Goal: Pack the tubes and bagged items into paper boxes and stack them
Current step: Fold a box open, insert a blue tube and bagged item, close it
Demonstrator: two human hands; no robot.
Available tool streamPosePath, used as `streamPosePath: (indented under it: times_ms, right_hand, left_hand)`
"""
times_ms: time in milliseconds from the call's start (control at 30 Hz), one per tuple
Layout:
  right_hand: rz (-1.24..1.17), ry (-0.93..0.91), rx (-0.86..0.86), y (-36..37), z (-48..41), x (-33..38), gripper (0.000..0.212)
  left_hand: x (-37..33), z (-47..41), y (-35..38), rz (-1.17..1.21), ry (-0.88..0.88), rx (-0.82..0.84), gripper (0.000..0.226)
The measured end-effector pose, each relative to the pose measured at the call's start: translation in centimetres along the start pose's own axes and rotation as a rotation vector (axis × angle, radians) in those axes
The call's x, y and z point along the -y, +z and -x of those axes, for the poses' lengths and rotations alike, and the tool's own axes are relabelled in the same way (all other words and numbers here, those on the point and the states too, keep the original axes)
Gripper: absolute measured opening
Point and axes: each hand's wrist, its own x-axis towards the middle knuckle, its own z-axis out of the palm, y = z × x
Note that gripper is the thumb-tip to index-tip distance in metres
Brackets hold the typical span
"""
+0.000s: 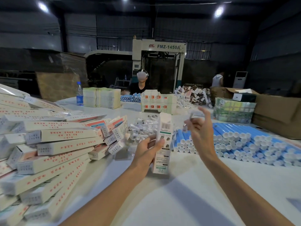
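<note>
My left hand (pixel 149 148) grips a long white paper box (pixel 163 144) held upright over the white table (pixel 187 193), its top end open. My right hand (pixel 199 129) is raised just right of the box top and pinches a small clear bagged item (pixel 192 115), blurred by motion. A loose heap of clear bagged items (pixel 143 126) lies behind the box. Blue tubes with white caps (pixel 244 142) lie in rows to the right. Packed boxes with red print (pixel 53 144) are piled on the left.
Flat box blanks (pixel 101 97) and printed cartons (pixel 158 101) stand at the far side, beside a water bottle (pixel 79 93). A person (pixel 140 84) sits opposite. Brown cardboard cartons (pixel 276 115) stand at the right, a bundled stack (pixel 232 110) before them.
</note>
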Motion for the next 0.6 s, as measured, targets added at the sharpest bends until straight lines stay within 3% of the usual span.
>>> streamPosePath:
  times_ms: [100,200,333,467,600]
  right_hand:
    - [-0.232,0.018,-0.006,-2.1,-0.4,3.4,0.043]
    - [-0.281,-0.002,0.067,-2.4,-0.8,5.7,0.036]
    - [-0.1,0.016,0.215,-1.6,-1.1,6.7,0.029]
    - [0.239,-0.049,0.201,-1.6,-0.9,5.5,0.025]
    - [0.29,-0.059,0.246,-2.0,-0.9,4.7,0.023]
  left_hand:
    - [0.6,0.3,0.6,-0.031,-0.023,0.111,0.064]
    - [1.1,0.6,1.0,-0.039,-0.044,0.185,0.058]
    - [1.5,0.7,1.2,-0.014,-0.055,0.228,0.053]
    - [1.6,0.9,1.1,-0.006,-0.063,0.241,0.055]
    - [1.5,0.9,1.2,0.001,-0.067,0.242,0.058]
